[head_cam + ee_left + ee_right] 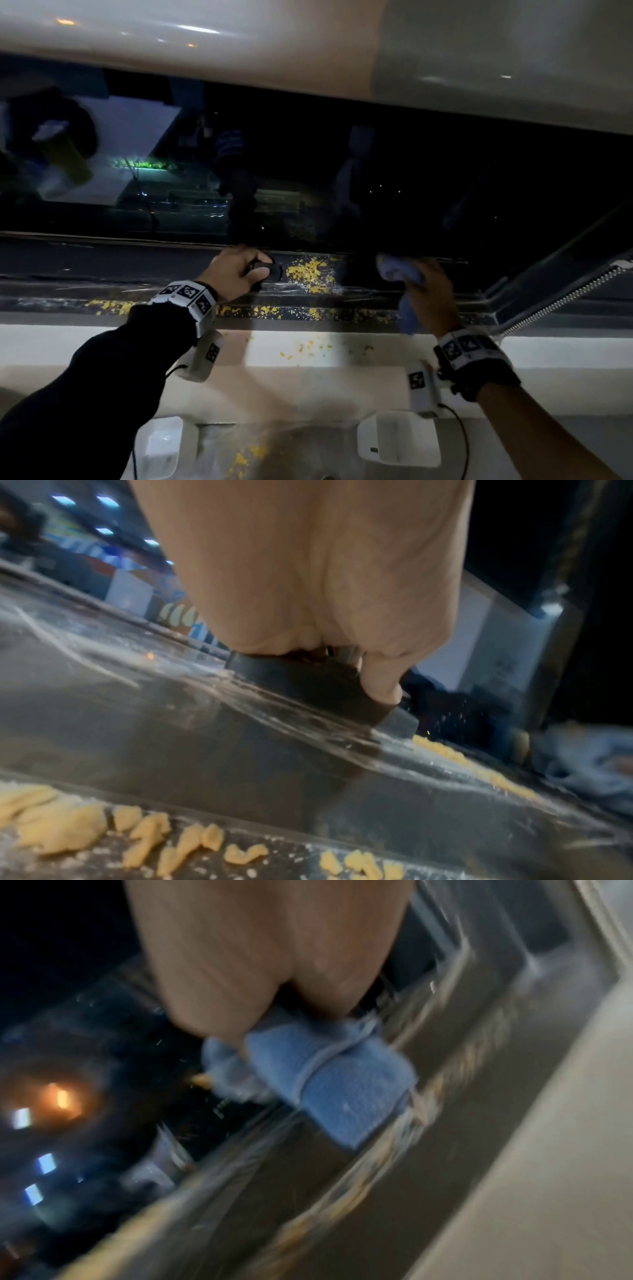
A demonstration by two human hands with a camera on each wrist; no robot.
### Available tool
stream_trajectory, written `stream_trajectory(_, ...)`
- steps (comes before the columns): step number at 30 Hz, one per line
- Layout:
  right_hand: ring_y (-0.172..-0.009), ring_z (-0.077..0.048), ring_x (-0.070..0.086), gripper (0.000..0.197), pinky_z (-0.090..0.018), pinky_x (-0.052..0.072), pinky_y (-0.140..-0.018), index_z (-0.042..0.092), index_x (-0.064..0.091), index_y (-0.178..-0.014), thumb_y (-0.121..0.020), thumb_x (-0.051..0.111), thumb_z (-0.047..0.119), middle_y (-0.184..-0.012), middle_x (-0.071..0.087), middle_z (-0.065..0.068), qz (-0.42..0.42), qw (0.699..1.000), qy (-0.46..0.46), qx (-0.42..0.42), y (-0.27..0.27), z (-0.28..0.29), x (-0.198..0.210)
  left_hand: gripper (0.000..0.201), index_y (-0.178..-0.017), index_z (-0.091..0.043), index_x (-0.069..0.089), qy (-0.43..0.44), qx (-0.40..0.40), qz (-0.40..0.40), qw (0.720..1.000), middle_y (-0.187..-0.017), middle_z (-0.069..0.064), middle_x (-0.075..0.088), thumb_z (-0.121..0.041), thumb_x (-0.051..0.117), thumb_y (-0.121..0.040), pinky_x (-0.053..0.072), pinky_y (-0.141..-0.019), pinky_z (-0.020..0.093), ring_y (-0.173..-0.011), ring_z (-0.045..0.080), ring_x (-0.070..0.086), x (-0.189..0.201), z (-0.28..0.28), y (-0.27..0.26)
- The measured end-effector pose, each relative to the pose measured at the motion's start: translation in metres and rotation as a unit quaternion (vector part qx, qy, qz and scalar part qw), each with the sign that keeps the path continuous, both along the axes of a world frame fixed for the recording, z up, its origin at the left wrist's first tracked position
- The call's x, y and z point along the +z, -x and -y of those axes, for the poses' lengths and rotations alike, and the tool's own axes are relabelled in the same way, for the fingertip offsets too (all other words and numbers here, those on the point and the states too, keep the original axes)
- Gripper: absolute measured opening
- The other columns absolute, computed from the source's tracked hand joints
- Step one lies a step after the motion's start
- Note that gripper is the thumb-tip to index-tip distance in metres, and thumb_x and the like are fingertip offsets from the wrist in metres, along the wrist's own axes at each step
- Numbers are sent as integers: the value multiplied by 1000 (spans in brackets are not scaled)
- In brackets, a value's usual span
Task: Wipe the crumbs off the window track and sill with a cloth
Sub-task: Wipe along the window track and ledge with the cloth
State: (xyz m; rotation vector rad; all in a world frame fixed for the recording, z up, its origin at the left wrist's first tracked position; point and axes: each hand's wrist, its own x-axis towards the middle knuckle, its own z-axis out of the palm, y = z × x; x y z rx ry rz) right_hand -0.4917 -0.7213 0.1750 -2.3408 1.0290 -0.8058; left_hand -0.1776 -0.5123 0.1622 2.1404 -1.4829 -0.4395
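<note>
The dark window track (102,274) runs across the head view, with yellow crumbs (308,272) piled in its middle and more along the front rail (260,310). A few crumbs lie on the white sill (68,342). My left hand (255,269) grips a round black knob (272,270) standing on the track, just left of the crumb pile. My right hand (416,274) grips a bunched blue cloth (399,272) on the track, right of the pile. The left wrist view shows the left hand (308,588) on the knob (308,680), with crumbs (68,829) close by. The right wrist view is blurred; there the right hand (257,961) holds the cloth (335,1085).
Dark window glass (342,171) rises behind the track. An open sash frame with a ribbed strip (565,291) slants in at the right. Below the sill sit two white boxes (400,438) (164,442), with more crumbs between them (246,455).
</note>
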Motion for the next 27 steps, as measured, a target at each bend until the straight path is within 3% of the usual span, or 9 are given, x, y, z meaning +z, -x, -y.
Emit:
stream_trajectory(3, -99, -43, 57, 43, -43, 38, -81, 3, 69, -94, -62, 41, 10, -102, 67, -22, -145, 982, 63, -106, -3, 19, -12, 21, -109, -33, 61, -11, 7, 11, 1000, -109, -5, 64, -37, 57, -89, 42, -88, 32, -104, 17, 57, -3, 4, 0)
stream_trajectory(6, -114, -35, 47, 56, -40, 29, -86, 20, 67, -108, -69, 27, 24, -117, 63, -10, -215, 972, 73, -60, -26, -1, -30, 29, -109, -36, 59, -16, 8, 8, 1000, -110, -5, 63, -48, 50, -84, 42, -91, 36, -106, 18, 55, -5, 3, -2)
stream_trajectory(10, -109, -27, 50, 54, -37, 35, -94, 17, 66, -111, -64, 40, 17, -117, 57, -6, -119, 991, 47, 45, -56, -60, -34, 25, -108, -38, 58, -16, 14, 0, 1000, -110, -5, 62, -47, 52, -85, 42, -94, 40, -107, 19, 53, -8, 4, -2)
stream_trajectory(14, -103, -12, 56, 37, -25, 42, -94, 13, 66, -110, -77, 54, 0, -111, 58, -1, 37, 981, -89, 168, -47, -65, -15, 21, -108, -39, 58, -13, 16, -1, 1000, -111, -6, 61, -42, 57, -87, 42, -94, 40, -108, 18, 53, -9, 5, -3)
stream_trajectory(16, -95, -15, 59, 35, -30, 46, -89, 13, 66, -109, -77, 52, 5, -103, 59, -2, 56, 985, -110, 124, -24, -43, 1, 19, -107, -39, 59, -8, 17, -2, 1000, -108, -7, 62, -40, 58, -88, 43, -92, 39, -106, 18, 54, -10, 5, -3)
stream_trajectory(18, -89, -25, 61, 40, -34, 48, -83, 9, 69, -103, -71, 46, 3, -93, 62, -5, 31, 999, 4, 13, 6, -10, 4, 18, -106, -39, 59, -5, 20, 0, 1000, -107, -8, 62, -39, 58, -88, 43, -91, 38, -104, 17, 55, -9, 5, -2)
stream_trajectory(20, -92, -40, 59, 47, -42, 44, -80, 7, 70, -98, -66, 39, 18, -96, 64, -18, -93, 985, 82, -119, 33, 25, 0, 18, -106, -39, 59, -6, 24, 0, 1000, -108, -8, 62, -39, 58, -88, 43, -92, 38, -105, 17, 54, -8, 5, -1)
stream_trajectory(22, -105, -43, 49, 49, -42, 36, -86, 12, 68, -111, -69, 45, 24, -116, 59, -22, -222, 953, 25, -204, 43, 43, -8, 19, -107, -37, 60, -7, 29, -3, 1000, -110, -7, 62, -38, 58, -89, 42, -94, 38, -106, 16, 53, -7, 5, 0)
stream_trajectory(27, -108, -31, 49, 56, -40, 31, -85, 20, 64, -113, -59, 53, 14, -116, 61, -10, -184, 978, 83, -59, -13, -21, -35, 19, -108, -36, 60, -7, 21, 2, 1000, -111, -7, 62, -37, 58, -89, 41, -94, 35, -107, 16, 54, -8, 5, 1)
